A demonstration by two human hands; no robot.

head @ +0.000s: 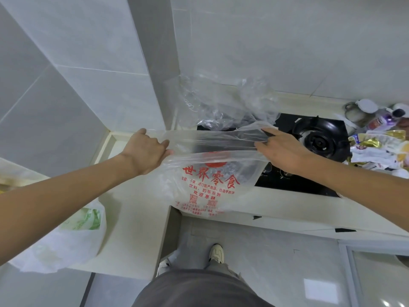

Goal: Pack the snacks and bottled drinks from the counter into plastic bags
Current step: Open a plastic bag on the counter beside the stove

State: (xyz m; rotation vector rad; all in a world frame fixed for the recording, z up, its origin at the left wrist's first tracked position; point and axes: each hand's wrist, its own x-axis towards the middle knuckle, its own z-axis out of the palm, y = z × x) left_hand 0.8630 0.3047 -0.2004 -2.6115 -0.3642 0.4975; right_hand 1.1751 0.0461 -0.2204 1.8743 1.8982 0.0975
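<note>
pale counter [137, 209] by a black stove [321, 138]: left hand [147, 149] and right hand [281, 149], fingers curled, grip and stretch open a clear red-printed bag [210, 187]; snack packets [376, 149] lie right.

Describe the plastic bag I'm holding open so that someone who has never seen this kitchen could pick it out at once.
Start at the black gas hob set in the cream counter. Just left of it, the clear plastic bag with red printed Chinese characters hangs over the counter's front edge, its mouth stretched between the left hand and the right hand. The crumpled clear bag behind has no visible print, and the white bag lower left bears green print.
</note>
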